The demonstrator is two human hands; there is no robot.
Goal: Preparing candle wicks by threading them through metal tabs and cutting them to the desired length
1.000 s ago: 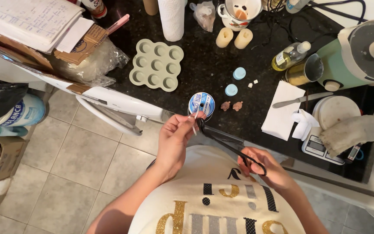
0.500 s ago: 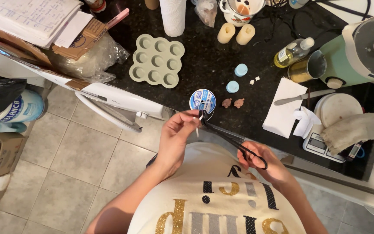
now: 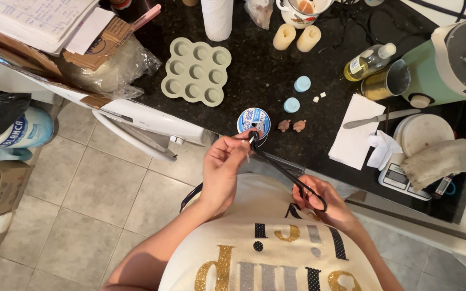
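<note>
Right grip [image 3: 319, 202] is closed through the loops of the black scissors [image 3: 281, 172], whose blades reach toward 10 o'clock and meet the left hand [image 3: 221, 170]. That left grip pinches a short, thin pale strand [image 3: 247, 157] between thumb and fingers, just at the blade tips; I cannot tell if the blades are open or already shut on it.

On the dark surface [image 3: 260, 70], from the bigger things to the smaller: a green appliance [image 3: 449, 59] at 2 o'clock, a grey-green mould with round cups [image 3: 196, 73] at 12 o'clock, a white paper napkin [image 3: 354, 132] with a knife [image 3: 378, 118] beside it, then the blue-and-white spool [image 3: 253, 121] directly above the pinching fingers, very near to them, and two small brown pieces [image 3: 291, 125] just at its right.

As a judgement: the strand is very fine and short, so it may slip from the pinch, or the blade tips may nip a fingertip because they stand so close to the thumb. A cut piece could also fall to the tiled floor [image 3: 98, 199] and be difficult to find.
</note>
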